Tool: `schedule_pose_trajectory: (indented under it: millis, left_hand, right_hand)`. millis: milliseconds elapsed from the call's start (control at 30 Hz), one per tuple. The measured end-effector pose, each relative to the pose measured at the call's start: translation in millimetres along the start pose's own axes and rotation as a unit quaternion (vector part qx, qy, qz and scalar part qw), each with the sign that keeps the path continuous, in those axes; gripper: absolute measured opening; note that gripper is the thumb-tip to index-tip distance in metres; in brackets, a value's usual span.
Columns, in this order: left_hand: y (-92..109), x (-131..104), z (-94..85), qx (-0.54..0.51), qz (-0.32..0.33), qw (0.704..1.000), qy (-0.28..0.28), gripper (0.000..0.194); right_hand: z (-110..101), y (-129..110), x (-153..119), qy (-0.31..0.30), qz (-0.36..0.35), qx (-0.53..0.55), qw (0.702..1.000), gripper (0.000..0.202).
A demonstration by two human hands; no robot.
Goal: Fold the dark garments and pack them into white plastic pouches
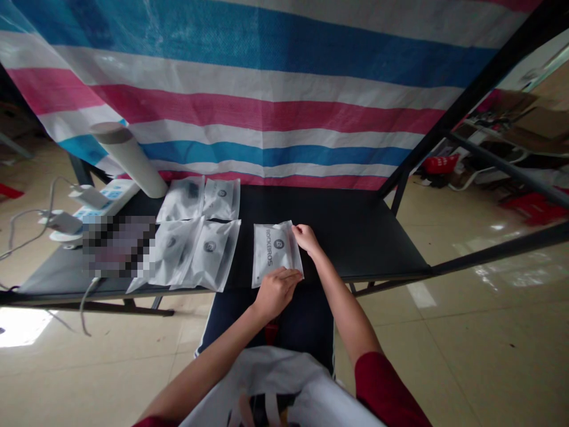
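Observation:
A frosted plastic zip bag (276,244) printed "ROCKBROS" with a round logo lies on the black table in front of me. My right hand (306,238) pinches its far right corner. My left hand (278,290) is closed at its near edge, with the fingertips together at the near right corner. To the left, several similar filled bags (211,248) lie in two rows, partly overlapping. Their contents show only as grey shapes through the plastic.
A tall pale bottle (131,160) leans at the back left beside a white power strip (120,193) with plugged-in chargers. A blurred-out device (120,246) with a cable lies in front. Striped sheeting (262,107) hangs behind the table (355,231). A black metal frame (444,127) stands at right.

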State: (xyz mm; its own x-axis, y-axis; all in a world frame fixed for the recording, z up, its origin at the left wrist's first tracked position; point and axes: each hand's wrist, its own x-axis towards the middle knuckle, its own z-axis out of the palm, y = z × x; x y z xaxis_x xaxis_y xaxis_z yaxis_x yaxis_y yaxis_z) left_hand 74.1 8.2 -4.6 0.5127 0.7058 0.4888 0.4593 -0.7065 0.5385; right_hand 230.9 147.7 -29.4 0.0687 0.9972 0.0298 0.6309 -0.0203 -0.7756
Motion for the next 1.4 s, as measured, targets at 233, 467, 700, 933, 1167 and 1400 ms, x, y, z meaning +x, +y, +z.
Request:
schedule_pose_trajectory:
  millis: [233, 467, 700, 933, 1167, 1400]
  left_hand:
    - [0.7, -4.5, 3.6, -0.001, -0.009, 1.0, 0.002, 0.027]
    - [-16.7, -6.0, 12.1, 0.04, -0.057, 0.997, 0.028, 0.022]
    - [-17.5, -13.8, 22.7, 0.042, -0.092, 0.994, 0.042, 0.017]
    - [-12.6, -16.7, 21.7, 0.0, -0.1, 0.993, 0.06, 0.014]
    - [-9.7, -11.1, 11.1, -0.046, -0.124, 0.99, 0.047, 0.012]
    - [-14.5, -18.1, 3.8, -0.143, -0.124, 0.982, 0.027, 0.011]
  right_hand:
    - [1.6, 4.3, 18.7, 0.005, -0.003, -0.009, 1.0, 0.037]
    - [2.1, 7.0, 40.9, 0.019, 0.009, -0.012, 1.0, 0.034]
    - [3.4, 7.8, 52.7, 0.056, 0.001, -0.04, 0.998, 0.033]
    - [-3.1, 5.8, 44.2, 0.01, 0.038, 0.036, 0.999, 0.051]
    - [-11.2, 8.1, -13.3, -0.145, 0.08, 0.183, 0.969, 0.041]
    - [-29.9, 38.9, -77.0, -0.046, 0.074, 0.202, 0.975, 0.032]
